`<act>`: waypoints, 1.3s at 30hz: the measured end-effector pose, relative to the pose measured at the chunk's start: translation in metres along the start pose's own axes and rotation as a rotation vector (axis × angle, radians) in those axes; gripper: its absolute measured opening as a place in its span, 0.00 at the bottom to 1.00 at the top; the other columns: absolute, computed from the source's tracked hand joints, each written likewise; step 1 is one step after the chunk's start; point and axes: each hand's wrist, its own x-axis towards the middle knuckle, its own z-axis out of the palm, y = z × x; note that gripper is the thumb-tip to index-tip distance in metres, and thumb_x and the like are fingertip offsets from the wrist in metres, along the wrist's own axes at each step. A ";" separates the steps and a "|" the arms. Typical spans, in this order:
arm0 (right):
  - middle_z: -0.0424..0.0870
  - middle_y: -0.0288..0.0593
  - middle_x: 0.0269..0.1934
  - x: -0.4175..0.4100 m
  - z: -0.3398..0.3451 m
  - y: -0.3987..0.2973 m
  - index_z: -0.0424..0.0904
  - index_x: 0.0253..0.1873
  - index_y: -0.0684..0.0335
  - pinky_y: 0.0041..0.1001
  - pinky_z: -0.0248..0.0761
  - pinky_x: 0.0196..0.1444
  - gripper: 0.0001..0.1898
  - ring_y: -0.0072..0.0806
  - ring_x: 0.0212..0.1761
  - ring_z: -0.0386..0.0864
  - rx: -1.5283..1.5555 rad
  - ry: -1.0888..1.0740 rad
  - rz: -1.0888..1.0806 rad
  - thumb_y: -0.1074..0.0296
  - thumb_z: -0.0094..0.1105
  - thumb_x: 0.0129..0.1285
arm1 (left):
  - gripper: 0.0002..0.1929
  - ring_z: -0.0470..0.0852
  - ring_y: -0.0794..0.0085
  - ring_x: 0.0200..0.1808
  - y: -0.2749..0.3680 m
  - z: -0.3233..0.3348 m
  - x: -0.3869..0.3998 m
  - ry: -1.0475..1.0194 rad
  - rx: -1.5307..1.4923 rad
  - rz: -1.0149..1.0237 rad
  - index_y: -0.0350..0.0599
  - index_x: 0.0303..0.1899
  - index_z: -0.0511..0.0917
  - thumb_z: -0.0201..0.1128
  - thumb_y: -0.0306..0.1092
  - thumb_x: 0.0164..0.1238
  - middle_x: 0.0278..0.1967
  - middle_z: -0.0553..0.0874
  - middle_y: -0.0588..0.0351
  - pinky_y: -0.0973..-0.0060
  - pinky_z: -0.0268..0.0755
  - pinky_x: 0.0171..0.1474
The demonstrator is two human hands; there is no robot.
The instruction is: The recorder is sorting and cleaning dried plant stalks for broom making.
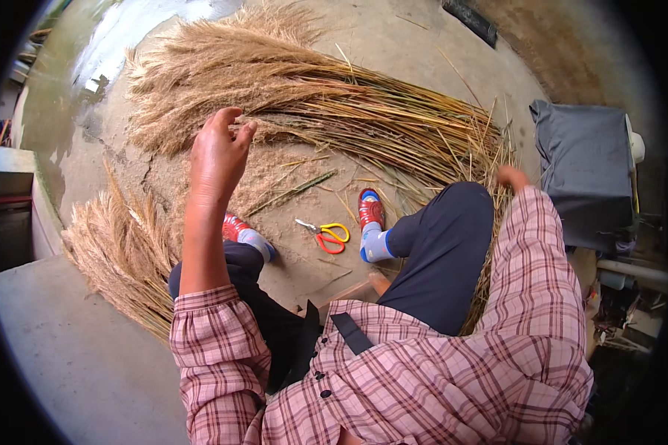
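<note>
A large heap of plumed reed grass [312, 100] lies across the concrete floor, its fluffy heads to the left and its cut stalks to the right. My left hand [220, 153] is raised over the near edge of the plumes, thumb and fingers apart, with nothing visible in it. At the stalk ends is my right hand [513, 178], small and blurred; its fingers are mostly hidden, so its grip is unclear. Scissors [324, 235] with one yellow and one red handle loop lie on the floor between my feet, blades pointing left.
A second bunch of plumed grass [122, 239] rests by my left leg. Loose stalks [292, 192] and shed fluff litter the floor. To the right stands a box-like thing under a dark grey cloth [584, 172]. A concrete ledge [78, 322] is at lower left.
</note>
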 end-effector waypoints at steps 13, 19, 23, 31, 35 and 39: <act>0.82 0.52 0.44 -0.038 -0.032 -0.377 0.80 0.49 0.61 0.41 0.70 0.50 0.20 0.48 0.49 0.78 -0.362 0.051 -1.091 0.51 0.57 0.62 | 0.20 0.85 0.61 0.43 -0.001 0.004 0.000 0.017 0.067 -0.024 0.39 0.51 0.77 0.63 0.42 0.63 0.47 0.83 0.44 0.69 0.75 0.46; 0.61 0.52 0.68 -0.044 0.061 -0.453 0.55 0.70 0.60 0.40 0.56 0.68 0.38 0.46 0.69 0.60 0.313 0.199 -0.716 0.56 0.62 0.58 | 0.18 0.85 0.61 0.39 0.003 0.002 0.007 -0.006 0.099 0.004 0.39 0.49 0.77 0.63 0.41 0.63 0.46 0.83 0.45 0.69 0.76 0.43; 0.60 0.51 0.68 -0.117 0.059 -0.475 0.55 0.69 0.61 0.44 0.53 0.68 0.38 0.46 0.70 0.57 0.332 0.106 -0.515 0.58 0.64 0.57 | 0.17 0.85 0.63 0.38 -0.012 -0.004 0.001 0.000 0.135 -0.021 0.39 0.48 0.77 0.62 0.41 0.63 0.45 0.83 0.46 0.69 0.76 0.42; 0.71 0.50 0.53 -0.095 0.045 -0.460 0.69 0.56 0.58 0.39 0.59 0.60 0.16 0.44 0.61 0.65 0.246 0.401 -0.531 0.69 0.50 0.63 | 0.17 0.85 0.63 0.35 -0.007 -0.007 -0.004 0.002 0.120 -0.012 0.39 0.48 0.77 0.63 0.41 0.63 0.43 0.83 0.47 0.69 0.75 0.41; 0.68 0.49 0.57 -0.087 0.064 -0.458 0.66 0.61 0.50 0.42 0.58 0.62 0.28 0.44 0.63 0.63 0.194 0.395 -0.470 0.60 0.65 0.55 | 0.18 0.85 0.62 0.36 0.001 -0.007 0.001 0.005 0.114 -0.061 0.39 0.48 0.78 0.63 0.41 0.62 0.43 0.83 0.46 0.69 0.75 0.41; 0.67 0.49 0.59 -0.085 0.063 -0.460 0.64 0.63 0.50 0.42 0.57 0.62 0.34 0.45 0.65 0.61 0.100 0.327 -0.510 0.55 0.69 0.52 | 0.17 0.85 0.62 0.36 -0.005 -0.007 -0.004 0.028 0.111 -0.003 0.40 0.47 0.78 0.63 0.42 0.62 0.42 0.83 0.46 0.68 0.75 0.41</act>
